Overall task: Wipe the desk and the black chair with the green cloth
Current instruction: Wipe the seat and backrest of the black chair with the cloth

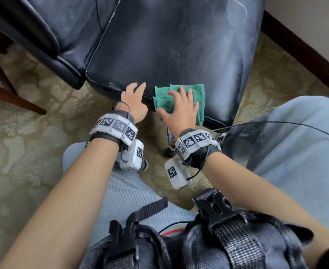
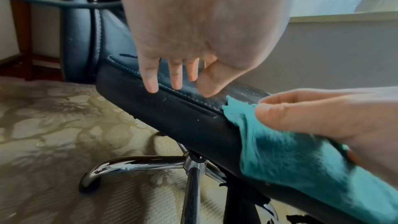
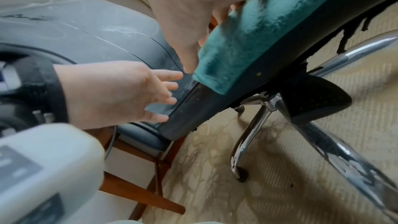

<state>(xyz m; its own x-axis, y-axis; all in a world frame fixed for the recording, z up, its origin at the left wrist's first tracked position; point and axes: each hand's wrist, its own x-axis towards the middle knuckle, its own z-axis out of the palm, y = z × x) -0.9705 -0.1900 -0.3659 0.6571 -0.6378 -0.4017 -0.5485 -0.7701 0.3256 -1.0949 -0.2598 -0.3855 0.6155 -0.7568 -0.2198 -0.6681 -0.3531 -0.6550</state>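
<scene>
While the right hand (image 1: 181, 109) is pressing spread fingers (image 1: 183, 92) flat onto the folded green terry cloth (image 1: 197, 94), that cloth is draping over the near edge of the black leather chair seat (image 1: 169, 45). Just left, the left hand (image 1: 135, 99) is resting open on the same edge, holding nothing. Far seat surface is lying open.

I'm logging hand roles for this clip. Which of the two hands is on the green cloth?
The right hand: its spread fingers press the green cloth over the front edge of the black chair seat. The left hand rests bare on that edge beside it.
</scene>
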